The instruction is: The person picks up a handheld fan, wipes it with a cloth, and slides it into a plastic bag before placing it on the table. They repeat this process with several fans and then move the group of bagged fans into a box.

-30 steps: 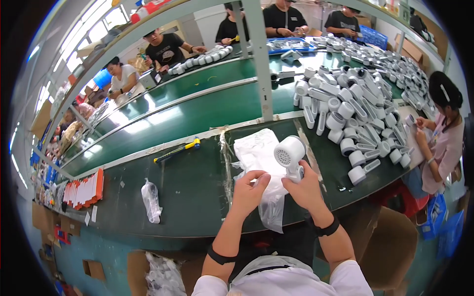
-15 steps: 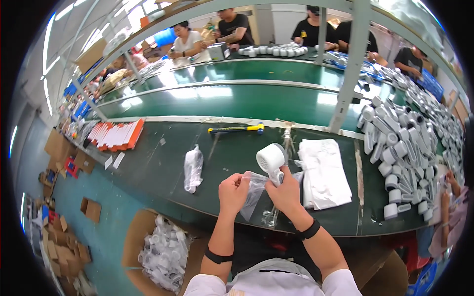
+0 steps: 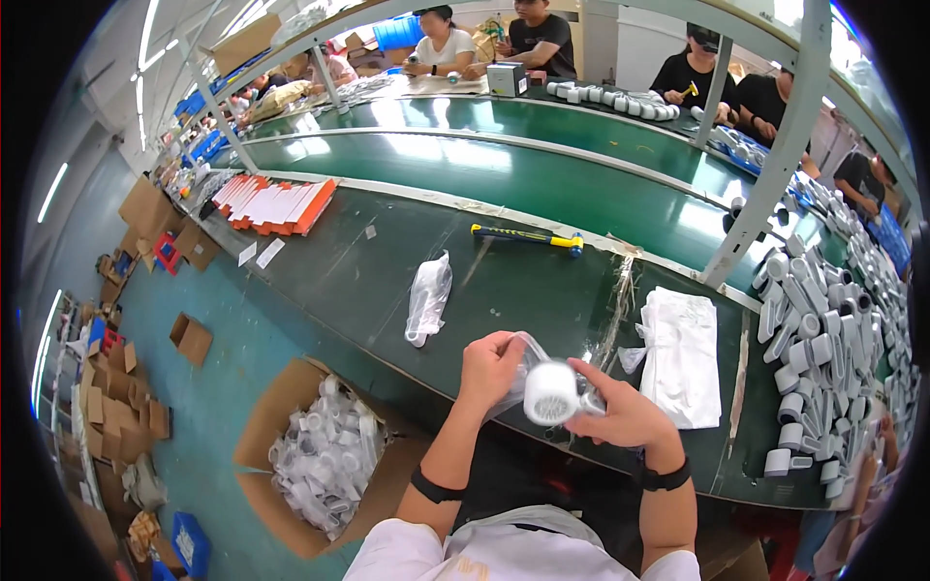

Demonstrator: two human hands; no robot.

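Observation:
My right hand (image 3: pixel 630 412) is closed round the handle of a white-and-grey handheld device with a round, grilled head (image 3: pixel 550 394). That head tilts toward me above the bench's front edge. A clear plastic bag (image 3: pixel 520 373) is pinched in the fingers of my left hand (image 3: pixel 492 366), just left of the head; its opening touches or lies close to the device. Most of the handle is hidden by my right hand. A similar device in a clear bag (image 3: pixel 427 298) lies on the dark green bench, beyond and left of my hands.
A stack of white bags (image 3: pixel 681 368) lies to the right, beside a heap of grey-and-white devices (image 3: pixel 823 339). A yellow-and-black hammer (image 3: pixel 528 237) and orange-and-white cartons (image 3: pixel 276 203) are farther back. Below left stands a cardboard box (image 3: pixel 254 441) of bagged pieces. Co-workers sit across the green conveyor (image 3: pixel 465 160).
The view has swung to the left and down. My right hand has lowered the device and turned its grille toward me, and the bag in my left hand is now up against the head.

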